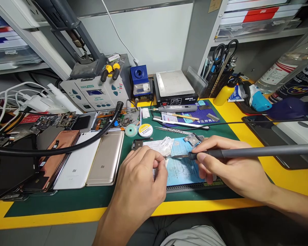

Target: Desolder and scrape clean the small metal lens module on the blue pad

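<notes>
My right hand [228, 162] is shut around the grey handle of a soldering iron [256, 151], whose thin metal tip [180, 156] points left over a light-blue work mat [184, 174]. My left hand [140, 181] pinches a small silvery part [166, 156] between its fingertips, close to the iron's tip. The part is too small to identify. Crumpled white paper and foil [160, 145] lie on the mat's left side, and a metal circuit-board holder [192, 139] sits just above my right fingers.
Several phones [100, 159] and opened phone parts lie left of the mat, under a black hose [66, 147]. A parts tray [118, 119], solder-wick tin [145, 130], rotary tool [177, 108] and preheater [174, 83] stand behind. A yellow bottle [224, 92] stands at the back right.
</notes>
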`<state>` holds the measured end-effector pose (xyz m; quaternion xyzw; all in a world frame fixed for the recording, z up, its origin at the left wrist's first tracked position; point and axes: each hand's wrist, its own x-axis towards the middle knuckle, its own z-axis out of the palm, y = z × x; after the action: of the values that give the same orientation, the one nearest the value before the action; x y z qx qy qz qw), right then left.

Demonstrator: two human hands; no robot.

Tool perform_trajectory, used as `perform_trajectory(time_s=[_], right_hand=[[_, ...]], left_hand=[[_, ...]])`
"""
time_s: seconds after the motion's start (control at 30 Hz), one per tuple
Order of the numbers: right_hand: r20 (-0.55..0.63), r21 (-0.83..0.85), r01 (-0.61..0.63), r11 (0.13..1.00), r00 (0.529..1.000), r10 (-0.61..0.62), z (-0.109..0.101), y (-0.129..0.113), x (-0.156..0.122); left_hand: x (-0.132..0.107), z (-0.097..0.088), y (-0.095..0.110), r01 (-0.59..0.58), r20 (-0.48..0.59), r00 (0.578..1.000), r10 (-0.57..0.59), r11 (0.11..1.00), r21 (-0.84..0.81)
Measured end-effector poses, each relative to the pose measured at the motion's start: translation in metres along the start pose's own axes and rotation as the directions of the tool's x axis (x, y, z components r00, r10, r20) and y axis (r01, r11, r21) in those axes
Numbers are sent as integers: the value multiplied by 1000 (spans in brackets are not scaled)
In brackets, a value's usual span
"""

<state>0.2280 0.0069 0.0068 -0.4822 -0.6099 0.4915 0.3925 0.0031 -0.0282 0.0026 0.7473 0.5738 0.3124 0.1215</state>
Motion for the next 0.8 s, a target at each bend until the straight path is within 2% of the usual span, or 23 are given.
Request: perform_trajectory(time_s=[0.8], right_hand=[[15,8,-4,1000,1000,4,0,0,1]], left_hand=[[0,0,0,-1,-4,1000,1,1000,10]])
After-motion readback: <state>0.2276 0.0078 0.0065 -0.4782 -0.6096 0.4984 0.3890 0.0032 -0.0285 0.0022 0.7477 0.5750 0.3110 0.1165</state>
